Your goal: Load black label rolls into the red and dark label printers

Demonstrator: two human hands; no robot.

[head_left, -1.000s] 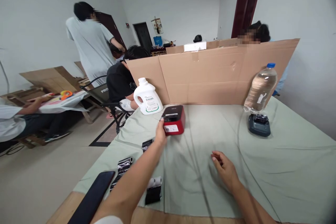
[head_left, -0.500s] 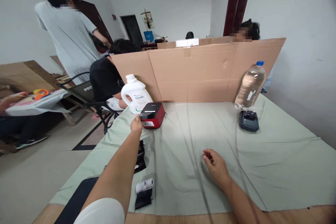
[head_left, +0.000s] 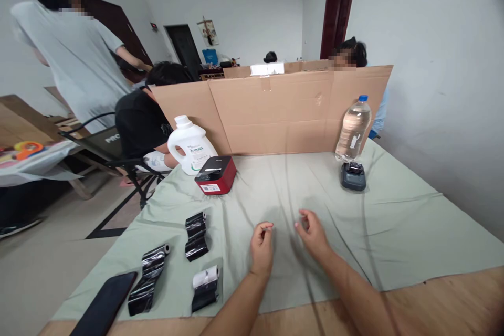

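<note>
My left hand point(head_left: 262, 251) hovers over the middle of the cloth, loosely curled with a gap between thumb and fingers and nothing seen in it. Just to its right is my right hand point(head_left: 314, 235), thumb and fingers apart, holding nothing. The hands do not touch each other. Beyond them to the left sits a red and black box-shaped device point(head_left: 216, 176) with a white label. On the left side lie a black film roll point(head_left: 196, 236), another black film roll point(head_left: 148, 279) and a white roll with a black tail point(head_left: 205, 287).
A white jug point(head_left: 192, 144) stands behind the red device. At right, a water bottle point(head_left: 353, 128) stands behind a small dark device point(head_left: 353, 176). A cardboard panel point(head_left: 271, 115) closes off the back. A black phone-like slab point(head_left: 104, 304) lies front left. Other people are beyond the table.
My left hand has left the red device and come back beside my right hand, uncovering the rolls. The view has shifted, and the right hand stays over the cloth.
</note>
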